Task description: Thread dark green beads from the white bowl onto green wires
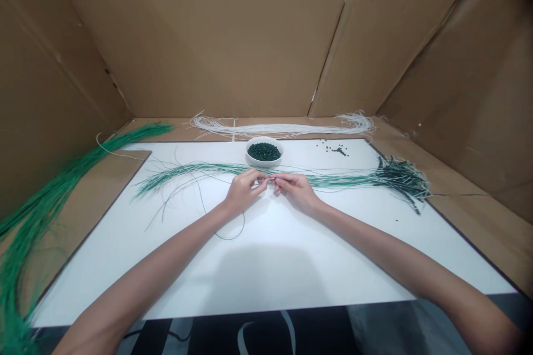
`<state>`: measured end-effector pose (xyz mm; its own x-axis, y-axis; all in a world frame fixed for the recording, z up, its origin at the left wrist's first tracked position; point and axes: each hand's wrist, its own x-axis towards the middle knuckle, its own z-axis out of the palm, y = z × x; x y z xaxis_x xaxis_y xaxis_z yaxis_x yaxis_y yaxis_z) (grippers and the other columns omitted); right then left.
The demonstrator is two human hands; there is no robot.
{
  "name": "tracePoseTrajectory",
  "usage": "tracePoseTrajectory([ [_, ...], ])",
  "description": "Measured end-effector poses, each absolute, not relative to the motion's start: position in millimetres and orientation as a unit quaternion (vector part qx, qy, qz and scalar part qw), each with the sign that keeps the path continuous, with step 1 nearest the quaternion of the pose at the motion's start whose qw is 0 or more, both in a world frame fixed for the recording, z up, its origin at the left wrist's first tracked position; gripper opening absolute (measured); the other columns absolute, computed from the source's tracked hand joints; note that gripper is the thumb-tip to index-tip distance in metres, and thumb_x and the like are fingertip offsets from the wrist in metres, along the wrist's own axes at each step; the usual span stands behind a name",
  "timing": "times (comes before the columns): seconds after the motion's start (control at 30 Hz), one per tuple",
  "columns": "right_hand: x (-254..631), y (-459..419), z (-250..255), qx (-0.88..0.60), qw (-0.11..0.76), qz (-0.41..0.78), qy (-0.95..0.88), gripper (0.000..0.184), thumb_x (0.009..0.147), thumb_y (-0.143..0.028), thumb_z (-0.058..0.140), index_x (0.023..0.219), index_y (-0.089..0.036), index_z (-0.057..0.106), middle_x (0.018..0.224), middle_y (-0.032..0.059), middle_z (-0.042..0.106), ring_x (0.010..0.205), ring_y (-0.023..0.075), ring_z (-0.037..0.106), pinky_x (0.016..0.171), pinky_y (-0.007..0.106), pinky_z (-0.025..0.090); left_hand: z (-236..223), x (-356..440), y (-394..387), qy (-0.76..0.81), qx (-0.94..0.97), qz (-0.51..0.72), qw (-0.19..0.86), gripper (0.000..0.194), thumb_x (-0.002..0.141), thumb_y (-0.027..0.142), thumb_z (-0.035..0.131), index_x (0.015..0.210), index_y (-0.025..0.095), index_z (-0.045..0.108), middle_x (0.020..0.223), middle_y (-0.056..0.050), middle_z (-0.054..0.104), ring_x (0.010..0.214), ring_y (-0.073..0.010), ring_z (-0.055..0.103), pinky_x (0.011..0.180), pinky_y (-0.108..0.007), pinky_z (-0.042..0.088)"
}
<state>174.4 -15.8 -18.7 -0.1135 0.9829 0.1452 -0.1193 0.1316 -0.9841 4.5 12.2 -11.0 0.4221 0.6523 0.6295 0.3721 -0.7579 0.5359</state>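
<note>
My left hand (246, 189) and my right hand (297, 188) meet at the middle of the white board, their fingertips pinched close together. Between them is a thin strand, with a small part I cannot make out at the fingertips. A loose green strand (230, 239) loops out below my left wrist onto the board. Just behind my hands lies a long bundle of green and white strands (345, 180). Its right end carries dark beaded tips (402, 177), and its left end (156, 180) fans out. Beyond my hands stands a white bowl (264, 163) of dark green beads (264, 151).
Several loose dark beads (339, 150) lie right of the bowl. A bundle of white strands (283, 129) stretches along the back. Bright green strands (62, 177) hang over the left side. Cardboard walls (233, 39) enclose the white board (266, 277) at the back and sides.
</note>
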Motion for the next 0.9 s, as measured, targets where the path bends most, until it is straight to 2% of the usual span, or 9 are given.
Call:
tracePoseTrajectory([
  [0.9,175.9,-13.8,-21.8,-0.422,0.515,0.504,-0.55,0.024,0.069,-0.033,0.063,0.083,-0.015,0.067,0.058,-0.0005,0.058,0.053,0.0099,0.053,0.06,0.027,0.041,-11.8,4.5,12.9,0.306,0.835,0.427,0.165,0.008,0.077,0.021,0.052,0.078,0.017,0.06,0.065,0.001,0.055,0.055,-0.0082,0.044,0.055,-0.02,0.037],
])
